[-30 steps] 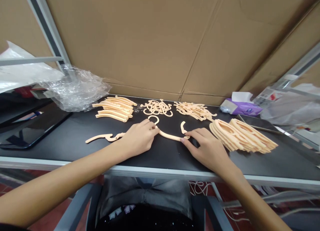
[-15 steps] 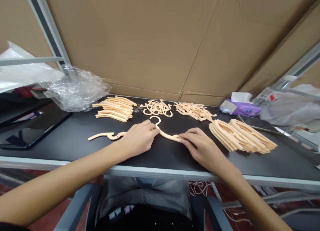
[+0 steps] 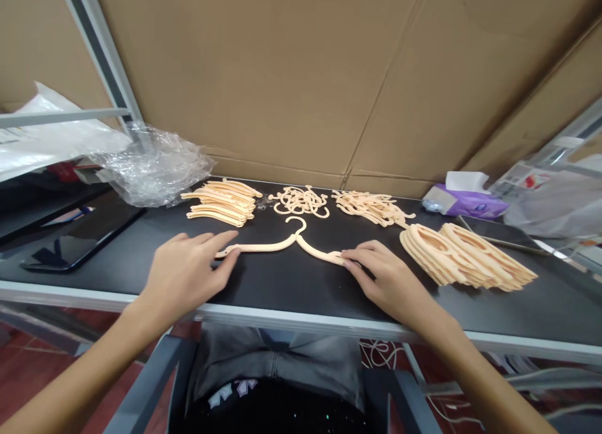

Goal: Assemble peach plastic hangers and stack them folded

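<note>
A cream-coloured clothes hanger (image 3: pixel 273 247) with its hook (image 3: pixel 298 222) pointing away from me lies spread on the black tabletop. My left hand (image 3: pixel 190 268) holds the outer part of its left arm between thumb and fingers, hiding that end. Pinched in the fingertips of my right hand (image 3: pixel 383 274) is the end of the right arm (image 3: pixel 320 252). Behind the hanger are a stack of curved hanger arms (image 3: pixel 221 202), a heap of loose hooks (image 3: pixel 300 202) and a pile of small slim pieces (image 3: pixel 369 207). Folded hanger pieces (image 3: pixel 433 255) are stacked right of my right hand.
Crumpled clear plastic (image 3: pixel 153 167) and a dark glossy tablet-like object (image 3: pixel 84 230) occupy the left side. At the back right are a purple tissue pack (image 3: pixel 470 201) and a dark flat device (image 3: pixel 505 233). A cardboard wall (image 3: pixel 282 76) closes off the back; a metal edge (image 3: pixel 301 321) runs along the front.
My left hand has slid left from the hanger's middle to its left arm, which now shows joined near the hook. My right hand stays on the right arm's end.
</note>
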Motion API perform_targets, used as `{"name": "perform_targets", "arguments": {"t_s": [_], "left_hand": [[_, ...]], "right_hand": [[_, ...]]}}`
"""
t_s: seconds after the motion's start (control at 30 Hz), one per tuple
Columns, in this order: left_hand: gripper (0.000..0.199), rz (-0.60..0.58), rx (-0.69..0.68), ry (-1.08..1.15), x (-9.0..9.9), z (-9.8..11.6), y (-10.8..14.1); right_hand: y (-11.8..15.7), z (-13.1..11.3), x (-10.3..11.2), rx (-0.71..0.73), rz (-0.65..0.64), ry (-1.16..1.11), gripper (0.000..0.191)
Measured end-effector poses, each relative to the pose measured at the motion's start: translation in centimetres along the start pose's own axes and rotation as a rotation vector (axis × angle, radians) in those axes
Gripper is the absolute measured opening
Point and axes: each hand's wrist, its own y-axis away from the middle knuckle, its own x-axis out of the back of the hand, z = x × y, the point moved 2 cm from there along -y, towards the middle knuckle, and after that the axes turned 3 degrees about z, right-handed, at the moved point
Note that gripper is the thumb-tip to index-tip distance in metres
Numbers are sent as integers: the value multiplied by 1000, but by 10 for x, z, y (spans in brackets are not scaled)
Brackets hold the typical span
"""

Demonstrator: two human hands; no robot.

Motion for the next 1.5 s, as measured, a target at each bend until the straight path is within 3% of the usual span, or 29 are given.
{"name": "perform_targets", "arguments": {"t_s": [0.07,0.17,0.63,0.83,1.23,1.5], "left_hand": [[37,-93,80,-46,0,-15,9],[35,-175,85,7,-4,-23,12],[46,-42,20,150,-7,-22,17],[38,53,-119,198,-6,-20,18],[25,50,-264,363,-10,-20,16],[33,-158,-284,569,-6,-20,20]], "right_hand": [[0,-1,0,0,2,1,24],[0,-1,0,-7,7,0,24],[1,1,1,-6,-4,-28,22],[-1,-1,1,9,-6,-35,21],[0,-2,2,21,-3,-42,21],[0,-2,2,45,5,-43,22]]}}
